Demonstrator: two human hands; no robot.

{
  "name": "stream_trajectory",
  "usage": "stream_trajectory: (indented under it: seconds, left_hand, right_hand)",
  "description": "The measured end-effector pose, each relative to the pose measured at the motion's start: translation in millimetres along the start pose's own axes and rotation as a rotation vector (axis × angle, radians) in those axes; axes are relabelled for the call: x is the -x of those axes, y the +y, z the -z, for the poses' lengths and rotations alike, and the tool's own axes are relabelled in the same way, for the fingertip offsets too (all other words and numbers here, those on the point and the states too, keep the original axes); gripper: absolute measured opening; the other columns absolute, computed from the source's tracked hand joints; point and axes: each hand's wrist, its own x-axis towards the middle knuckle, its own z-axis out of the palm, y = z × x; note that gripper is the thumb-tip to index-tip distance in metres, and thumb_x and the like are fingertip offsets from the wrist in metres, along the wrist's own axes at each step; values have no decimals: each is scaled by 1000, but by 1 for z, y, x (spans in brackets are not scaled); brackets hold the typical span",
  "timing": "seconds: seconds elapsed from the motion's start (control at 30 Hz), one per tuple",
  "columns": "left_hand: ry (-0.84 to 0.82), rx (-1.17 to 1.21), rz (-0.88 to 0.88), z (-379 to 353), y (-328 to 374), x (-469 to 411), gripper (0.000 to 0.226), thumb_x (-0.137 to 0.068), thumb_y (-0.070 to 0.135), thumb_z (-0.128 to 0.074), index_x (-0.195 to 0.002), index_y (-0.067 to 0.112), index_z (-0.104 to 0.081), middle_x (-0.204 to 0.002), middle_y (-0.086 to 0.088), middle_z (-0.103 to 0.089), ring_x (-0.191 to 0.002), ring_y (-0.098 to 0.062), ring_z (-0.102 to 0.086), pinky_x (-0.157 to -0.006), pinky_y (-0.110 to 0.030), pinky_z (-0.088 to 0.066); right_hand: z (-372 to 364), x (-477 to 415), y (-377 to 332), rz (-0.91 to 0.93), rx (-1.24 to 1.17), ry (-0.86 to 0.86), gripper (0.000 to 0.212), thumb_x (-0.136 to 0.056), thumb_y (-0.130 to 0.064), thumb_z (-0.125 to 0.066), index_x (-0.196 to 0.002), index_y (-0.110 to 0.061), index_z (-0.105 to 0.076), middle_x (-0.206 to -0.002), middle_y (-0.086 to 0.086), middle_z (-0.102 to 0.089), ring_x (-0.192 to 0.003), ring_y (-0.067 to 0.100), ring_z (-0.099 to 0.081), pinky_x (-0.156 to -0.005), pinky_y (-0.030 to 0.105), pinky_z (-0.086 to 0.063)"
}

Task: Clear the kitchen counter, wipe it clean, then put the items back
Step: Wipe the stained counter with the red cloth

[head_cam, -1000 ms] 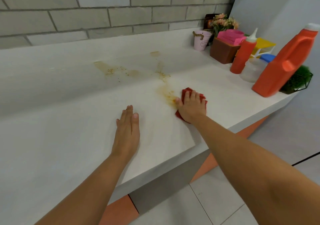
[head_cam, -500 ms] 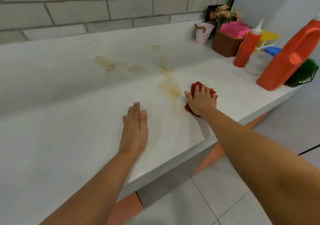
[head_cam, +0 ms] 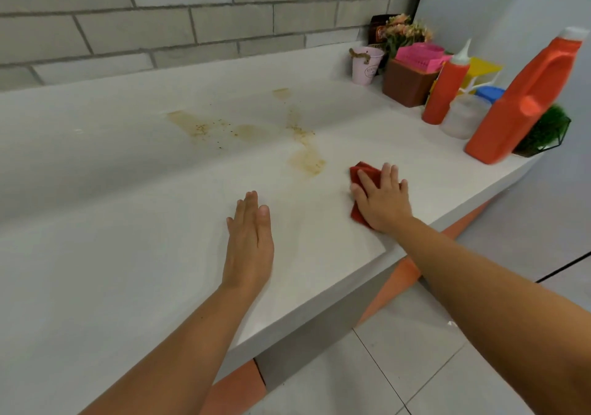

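A right hand (head_cam: 382, 202) presses flat on a red cloth (head_cam: 363, 173) beside brown stains (head_cam: 307, 160) on the counter (head_cam: 128, 254); the left hand (head_cam: 249, 238) rests open. The cloth, seemingly soft and folded, is best pushed under a spread palm.

Dragged the red cloth (head_cam: 361, 171) sideways under the right hand (head_cam: 382, 202), away from the nearest yellowish stain (head_cam: 307, 162). Started out right at that stain's edge by the thumb, ended up clearly apart from it, with more cloth showing ahead of the index finger.
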Motion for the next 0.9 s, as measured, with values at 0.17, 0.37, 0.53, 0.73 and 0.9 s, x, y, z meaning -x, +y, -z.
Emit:
stream_trajectory:
  seconds: [0.17,0.37,0.53,0.73,0.9]
  left_hand:
    - [5,21,20,-1,-2,-3,63,-91,52,-9,-149,26,-12,-157,10,-9,-145,-7,1,-114,-21,7]
    - [40,68,0,2,3,1,60,-94,49,-10,-149,24,-13,-157,9,-11,-145,-5,-1,-116,-22,5]
    - [129,235,53,5,7,6,63,-91,51,-13,-148,24,-22,-156,8,-19,-145,-10,-10,-120,-36,-8]
    - [190,245,40,3,5,4,56,-96,46,-15,-147,24,-23,-155,7,-22,-144,-9,-15,-120,-38,-11]
    - [259,251,45,5,3,4,52,-99,41,-15,-147,21,-24,-154,5,-24,-144,-11,-16,-120,-39,-13]
  right_hand:
    - [-3,-27,-35,-58,-1,-28,60,-98,-49,-11,-150,-18,-14,-157,17,-6,-145,32,-4,-117,48,-4]
    - [-9,52,-78,390,-125,-64,53,-100,-45,-16,-150,-26,-13,-159,0,-4,-147,17,1,-118,34,3]
    - [-13,60,-43,221,-122,29,54,-100,-47,-15,-149,-27,-18,-158,4,-12,-147,20,-6,-120,37,-4]
    - [-14,-4,-97,23,-54,-26,60,-99,-48,-8,-151,-20,-6,-159,11,2,-146,30,2,-118,46,1]
    - [-16,54,-123,476,-130,-82,52,-101,-43,-13,-150,-27,-12,-160,0,-1,-147,18,2,-118,38,3]
